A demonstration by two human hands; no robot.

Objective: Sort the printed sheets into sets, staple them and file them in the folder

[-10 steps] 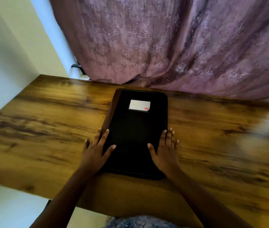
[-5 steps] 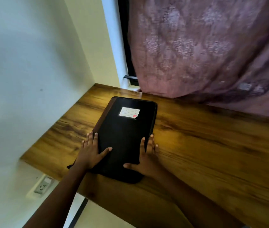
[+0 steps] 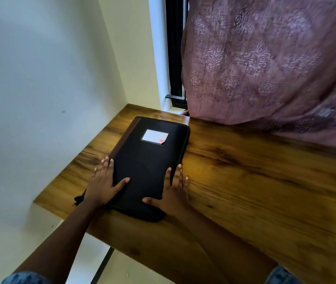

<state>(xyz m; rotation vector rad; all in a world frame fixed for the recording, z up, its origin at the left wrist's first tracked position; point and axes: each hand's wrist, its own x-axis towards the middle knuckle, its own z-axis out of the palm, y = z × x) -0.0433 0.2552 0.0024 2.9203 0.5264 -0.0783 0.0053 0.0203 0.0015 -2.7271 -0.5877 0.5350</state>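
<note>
A black zip folder (image 3: pixel 150 160) with a brown spine and a white label (image 3: pixel 155 137) lies closed on the wooden desk (image 3: pixel 255 191), near its left end by the wall. My left hand (image 3: pixel 103 183) rests flat against the folder's left edge, thumb lying on the cover. My right hand (image 3: pixel 173 191) lies flat along the folder's right edge, thumb across the near corner. Fingers of both hands are straight. No printed sheets or stapler are in view.
A white wall (image 3: pixel 40 99) bounds the desk on the left. A mauve patterned curtain (image 3: pixel 265 68) hangs over the desk's far edge, with a dark window frame (image 3: pixel 176 58) beside it. Bare wood stretches to the right of the folder.
The folder has slid left toward the wall between my hands, and my view has swung left. My right thumb has come onto the folder's near corner.
</note>
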